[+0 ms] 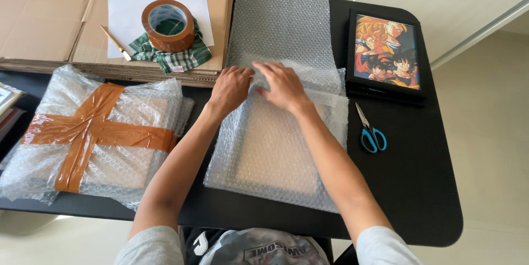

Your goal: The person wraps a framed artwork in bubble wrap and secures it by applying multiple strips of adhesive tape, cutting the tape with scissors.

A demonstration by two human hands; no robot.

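Observation:
A flat rectangular item wrapped in bubble wrap (273,155) lies in the middle of the black table (424,188). My left hand (231,86) rests palm down on the wrap's far left edge. Beside it, my right hand (282,84) presses flat on the far edge, fingers pointing left. The bubble wrap sheet (281,25) runs on beyond my hands toward the back of the table. Neither hand grips anything.
A parcel in bubble wrap crossed with brown tape (93,135) lies at the left. Behind it, flattened cardboard (49,11) carries white paper, a brown tape roll (168,25), a green checked cloth and a small knife. A framed cartoon picture (386,50) and blue-handled scissors (370,131) sit at the right.

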